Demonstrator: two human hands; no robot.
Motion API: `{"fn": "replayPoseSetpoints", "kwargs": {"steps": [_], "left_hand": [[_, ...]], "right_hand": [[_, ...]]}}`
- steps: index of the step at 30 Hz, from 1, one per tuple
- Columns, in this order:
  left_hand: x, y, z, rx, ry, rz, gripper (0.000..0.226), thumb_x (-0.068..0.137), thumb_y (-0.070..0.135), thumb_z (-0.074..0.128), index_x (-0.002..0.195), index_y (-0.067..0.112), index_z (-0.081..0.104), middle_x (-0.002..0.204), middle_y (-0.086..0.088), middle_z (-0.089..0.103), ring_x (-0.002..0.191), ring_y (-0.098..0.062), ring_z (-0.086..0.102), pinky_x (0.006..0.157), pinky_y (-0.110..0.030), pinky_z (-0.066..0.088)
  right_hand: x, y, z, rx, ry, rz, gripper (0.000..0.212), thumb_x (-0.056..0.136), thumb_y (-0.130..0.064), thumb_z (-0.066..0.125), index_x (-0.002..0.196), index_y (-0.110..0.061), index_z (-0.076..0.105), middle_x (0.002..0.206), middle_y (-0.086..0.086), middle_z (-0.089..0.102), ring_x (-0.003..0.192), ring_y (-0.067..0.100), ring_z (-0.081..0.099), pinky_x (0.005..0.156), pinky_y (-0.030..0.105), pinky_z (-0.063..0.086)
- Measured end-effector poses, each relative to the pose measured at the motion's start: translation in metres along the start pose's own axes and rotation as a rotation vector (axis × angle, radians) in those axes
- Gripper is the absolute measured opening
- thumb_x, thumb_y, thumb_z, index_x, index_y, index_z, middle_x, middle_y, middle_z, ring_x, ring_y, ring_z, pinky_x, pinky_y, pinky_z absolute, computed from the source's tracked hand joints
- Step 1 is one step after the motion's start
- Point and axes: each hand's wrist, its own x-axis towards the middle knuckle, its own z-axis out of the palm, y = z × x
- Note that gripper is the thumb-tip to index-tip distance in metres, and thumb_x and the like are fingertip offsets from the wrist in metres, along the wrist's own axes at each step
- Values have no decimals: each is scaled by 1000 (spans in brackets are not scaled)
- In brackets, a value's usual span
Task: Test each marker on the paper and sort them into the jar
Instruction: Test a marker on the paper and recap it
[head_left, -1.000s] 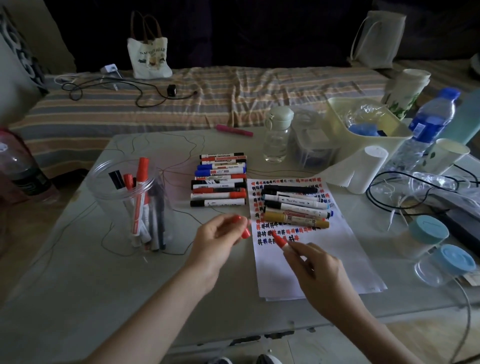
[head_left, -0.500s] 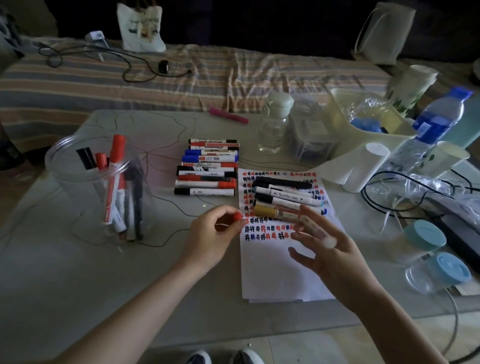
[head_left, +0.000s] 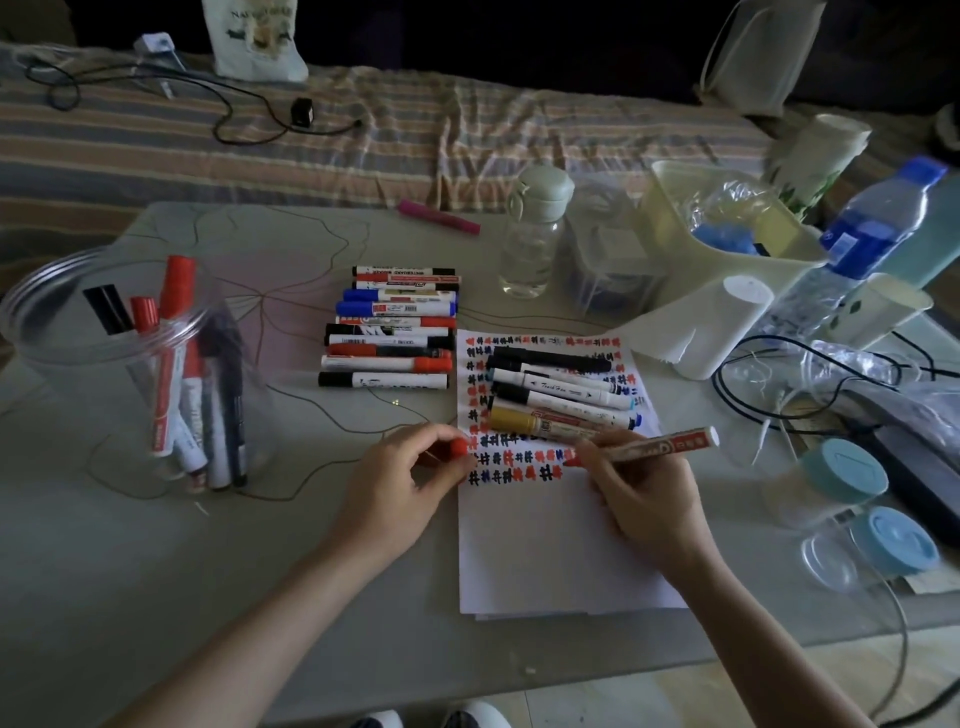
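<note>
Testing is the step in hand: the right hand grips an uncapped red marker in a writing hold, tip on the paper at the desk's near edge. Just left, the left hand pinches its red cap. Next I'd judge recapping, then reaching to the jar at the left edge, where tested markers stand.

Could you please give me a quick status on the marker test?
Right hand grips red marker, tip at paper. Left hand pinches red cap. Jar holds several markers. Nothing in the way.
</note>
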Motion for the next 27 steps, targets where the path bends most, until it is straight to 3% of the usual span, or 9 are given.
{"fn": "replayPoseSetpoints", "kwargs": {"steps": [5,9,18,27], "left_hand": [[1,-2,2,20,2,9,38,80,50,61,102,21,71,92,13,69,86,-5,64,77,-33,55],[1,-3,4,20,32,-12,34,80,47,63,100,20,71,88,11,70,83,-8,65,75,-35,55],[1,-1,4,17,31,-35,36,79,48,64,101,20,72,88,11,70,82,-6,65,73,-25,55],[1,1,2,0,28,-43,38,79,49,63,100,20,72,88,12,70,82,-4,65,73,-19,53]], "right_hand": [[-6,4,0,-90,65,-20,12,85,-21,73,74,-16,70,49,-1,62,37,8,51,41,20,42],[-6,9,-1,-153,116,6,23,84,-23,75,63,-15,70,47,-5,63,37,3,53,45,14,41],[-5,13,1,-199,100,12,31,85,-36,72,63,-14,69,48,0,63,38,8,55,46,23,46],[-5,18,0,-199,137,-61,25,84,-32,74,65,-16,71,52,-8,64,44,6,56,48,23,46]]}}
